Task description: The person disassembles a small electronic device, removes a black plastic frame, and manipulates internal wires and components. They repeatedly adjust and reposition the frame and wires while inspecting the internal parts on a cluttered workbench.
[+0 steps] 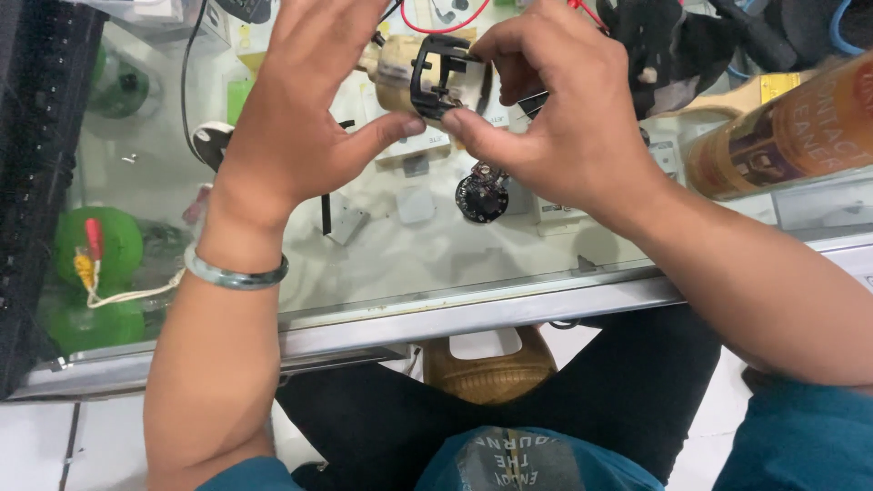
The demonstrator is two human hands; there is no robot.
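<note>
Black bracket (439,84) on beige part (397,77) is being pinched by left hand (300,109) and right hand (555,118); 2 hands' fingertips are being cut off at top edge.

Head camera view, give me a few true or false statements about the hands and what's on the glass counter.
1. Both hands hold the black plastic bracket on a beige cylindrical part. True.
2. The left hand wears a red wristwatch. False: a pale green bangle circles that wrist.
3. A round black circuit board lies on the glass counter. True.
4. The right hand rests flat on the counter. False: its fingers pinch the bracket.
</note>
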